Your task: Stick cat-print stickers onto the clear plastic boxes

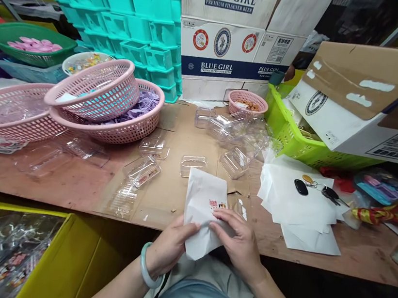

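Note:
At the table's near edge both my hands hold a white paper sheet (pixel 202 199) with a small red print. My left hand (pixel 171 243), a pale green bangle on its wrist, pinches the sheet's lower left part. My right hand (pixel 236 239) is closed over the sheet's right side, fingers pressing on it near the print. Several clear plastic cases (pixel 193 164) lie on the wooden table (pixel 80 184) just beyond the sheet.
A stack of white sheets (pixel 296 206) with keys (pixel 316 188) on it lies to the right. Pink baskets (pixel 109 108) stand at left, one with purple pieces. A green basket (pixel 296 137), beer cartons (pixel 232 36), teal crates behind. A yellow bin (pixel 70 259) of packed cases sits below left.

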The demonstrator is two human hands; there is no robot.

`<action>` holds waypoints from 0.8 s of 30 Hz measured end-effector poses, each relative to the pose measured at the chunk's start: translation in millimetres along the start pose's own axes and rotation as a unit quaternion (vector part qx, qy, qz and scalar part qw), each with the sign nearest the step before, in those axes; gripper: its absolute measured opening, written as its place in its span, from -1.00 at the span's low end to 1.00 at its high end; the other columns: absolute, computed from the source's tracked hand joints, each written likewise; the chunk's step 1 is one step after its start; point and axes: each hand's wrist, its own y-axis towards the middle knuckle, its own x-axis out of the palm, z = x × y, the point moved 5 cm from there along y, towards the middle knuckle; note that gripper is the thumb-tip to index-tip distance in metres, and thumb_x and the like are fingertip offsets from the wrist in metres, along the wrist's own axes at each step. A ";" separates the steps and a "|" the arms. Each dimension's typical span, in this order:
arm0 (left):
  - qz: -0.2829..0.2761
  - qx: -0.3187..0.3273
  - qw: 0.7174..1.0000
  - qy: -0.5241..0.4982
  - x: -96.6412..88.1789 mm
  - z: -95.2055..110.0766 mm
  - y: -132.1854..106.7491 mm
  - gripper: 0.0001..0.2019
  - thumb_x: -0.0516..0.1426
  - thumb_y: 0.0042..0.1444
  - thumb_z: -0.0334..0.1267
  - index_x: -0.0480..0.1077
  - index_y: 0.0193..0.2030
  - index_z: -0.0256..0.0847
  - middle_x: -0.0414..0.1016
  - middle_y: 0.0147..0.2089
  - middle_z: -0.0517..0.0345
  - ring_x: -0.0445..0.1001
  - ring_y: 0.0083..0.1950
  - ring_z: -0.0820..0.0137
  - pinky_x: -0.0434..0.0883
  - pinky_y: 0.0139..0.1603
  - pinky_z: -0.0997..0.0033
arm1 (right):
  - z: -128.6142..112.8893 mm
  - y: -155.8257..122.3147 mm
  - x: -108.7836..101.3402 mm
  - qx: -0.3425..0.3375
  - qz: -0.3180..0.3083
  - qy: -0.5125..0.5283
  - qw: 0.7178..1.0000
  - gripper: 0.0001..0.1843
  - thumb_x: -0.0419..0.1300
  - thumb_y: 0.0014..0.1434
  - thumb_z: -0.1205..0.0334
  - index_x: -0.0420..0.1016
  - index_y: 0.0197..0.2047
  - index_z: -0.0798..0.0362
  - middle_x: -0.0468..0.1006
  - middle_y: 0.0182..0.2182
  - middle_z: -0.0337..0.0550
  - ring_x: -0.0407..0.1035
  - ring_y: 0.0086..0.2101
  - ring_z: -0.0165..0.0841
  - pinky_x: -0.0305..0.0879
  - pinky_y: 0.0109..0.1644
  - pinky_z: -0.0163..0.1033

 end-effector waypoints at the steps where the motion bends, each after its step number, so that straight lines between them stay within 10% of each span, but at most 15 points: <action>1: -0.004 0.002 1.000 0.012 -0.3 0.2 0.1 -0.59 0.26 -0.02 -0.24 0.45 0.00 -0.31 0.56 -0.05 -0.05 0.51 -0.04 0.17 0.40 -0.03 0.28 | 1.4 -1.1 1.8 0.004 0.008 0.007 1.000 -0.84 0.21 0.17 0.25 0.55 -0.16 -0.08 0.59 -0.19 -0.13 0.46 -0.14 -0.25 0.42 -0.01 -0.09; 7: -0.011 -0.022 1.000 0.018 0.7 -1.2 2.2 -0.59 0.26 -0.05 -0.25 0.45 -0.01 -0.30 0.58 -0.12 -0.03 0.50 -0.09 0.19 0.39 -0.09 0.29 | 10.5 3.1 -10.6 0.047 0.062 0.004 0.997 -0.88 0.16 0.20 0.24 0.53 -0.30 -0.03 0.59 -0.28 -0.14 0.49 -0.26 -0.26 0.44 -0.11 -0.13; 15: -0.011 -0.006 0.999 0.047 6.2 0.8 5.4 -0.57 0.26 -0.09 -0.23 0.44 -0.02 -0.30 0.54 -0.28 0.08 0.41 -0.34 0.40 0.30 -0.29 0.46 | 5.5 -0.6 -5.2 -0.021 -0.013 -0.017 1.000 -0.77 0.25 0.13 0.26 0.54 -0.10 -0.09 0.59 -0.16 -0.17 0.45 -0.11 -0.25 0.30 0.12 -0.04; 24: -0.004 -0.010 0.997 0.074 2.4 -1.1 7.2 -0.59 0.17 -0.11 -0.36 0.44 -0.04 -0.32 0.55 -0.22 0.06 0.43 -0.23 0.33 0.30 -0.24 0.45 | 37.8 -2.4 -9.8 0.247 0.071 0.207 0.944 -0.77 0.25 0.11 0.05 0.61 -0.28 0.00 0.64 -0.28 -0.11 0.51 -0.24 -0.21 0.42 -0.11 -0.13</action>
